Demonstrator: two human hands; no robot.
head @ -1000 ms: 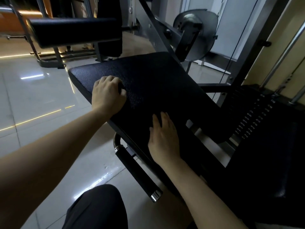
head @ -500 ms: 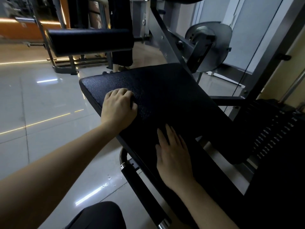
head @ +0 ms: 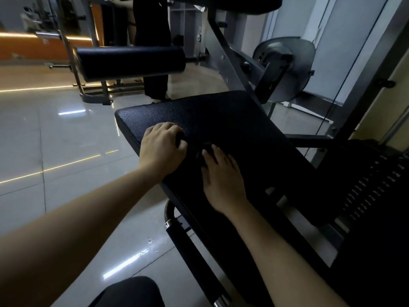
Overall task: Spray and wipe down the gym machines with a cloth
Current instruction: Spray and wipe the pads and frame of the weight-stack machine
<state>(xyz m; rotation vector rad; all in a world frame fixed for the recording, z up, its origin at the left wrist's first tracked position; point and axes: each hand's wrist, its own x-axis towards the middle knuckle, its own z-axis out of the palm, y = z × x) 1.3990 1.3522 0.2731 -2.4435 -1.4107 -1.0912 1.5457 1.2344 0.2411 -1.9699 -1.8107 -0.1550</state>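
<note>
1. black pebbled vinyl seat pad of the gym machine: centre of the view, its long axis running from the far left down to the near right. the rounded far-left corner points at the floor side.
2. pad surface: grainy, matte, with a faint sheen at the far-left corner; darker toward the right.
3. left hand: rests on the pad's left edge with its fingers curled under, knuckles up. cannot tell whether anything is inside the fist.
4. right hand: lies flat on the pad, fingers straight and pressing, holding nothing. it is just beside the left hand.
5. dark rounded patch at the right fingertips: too dark to tell whether it is a cloth.
6. black foam-covered handle with chrome ends: below the pad's near edge, slanting toward the camera.
7. black cylindrical roller pad: beyond the seat, axis about level, left to right.
8. grey metal cam disc: far right of the roller.
9. black weight stack: right of the seat.
10. glossy pale tile floor: left, with light streaks.
</note>
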